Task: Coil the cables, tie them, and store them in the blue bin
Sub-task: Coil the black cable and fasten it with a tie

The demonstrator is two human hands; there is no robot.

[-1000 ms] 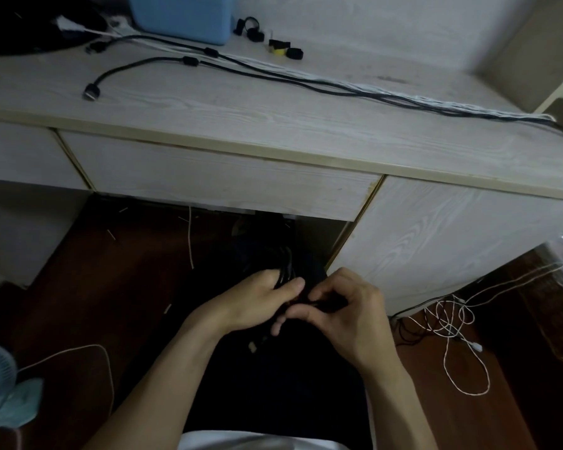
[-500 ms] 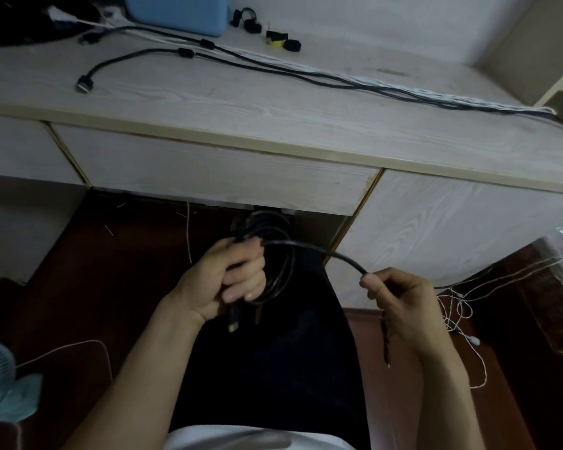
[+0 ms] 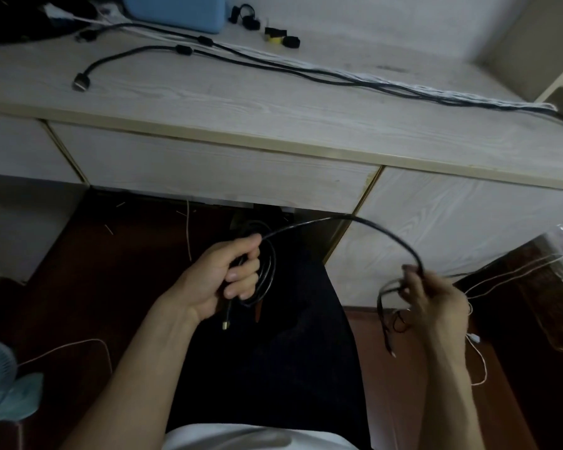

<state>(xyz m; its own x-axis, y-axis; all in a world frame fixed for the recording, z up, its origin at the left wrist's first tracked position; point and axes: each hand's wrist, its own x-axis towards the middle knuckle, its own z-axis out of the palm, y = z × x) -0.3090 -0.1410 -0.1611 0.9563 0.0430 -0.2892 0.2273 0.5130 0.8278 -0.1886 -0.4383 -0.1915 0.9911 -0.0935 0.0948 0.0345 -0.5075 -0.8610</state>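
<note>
Dark reddish floor [image 3: 88, 287] lies below a pale wood-grain surface [image 3: 273, 105] with drawer fronts; the person sits before it, hands held low over the lap.

Left hand [image 3: 215, 280]: the fingers [image 3: 241, 274] are curled tightly round a coiled black cable [image 3: 268, 271]. The loops hang beneath the fist, and a gold-tipped connector [image 3: 225, 324] dangles below the palm.

Right hand [image 3: 433, 303]: the fingers are curled and pinch the same cable near its free end. Motion blur hides the exact grip. A short tail of the cable hangs down past this hand.

Between the hands, the cable rises in a single arch in front of the drawer fronts.

On the surface, two long black cables [image 3: 273, 64] and a white cable [image 3: 436, 90] run side by side from upper left to the right edge. One black cable ends in a flat plug [image 3: 81, 83] near the front left.

At the back of the surface stands the blue bin [image 3: 176, 9], partly cut off by the frame. Just beside it to the right lie small black ties [image 3: 246, 17] and a yellow-and-black piece [image 3: 275, 35].

Thin white wires [image 3: 478, 358] lie tangled on the floor at right. A pale blue fan [image 3: 0, 384] sits at lower left.
</note>
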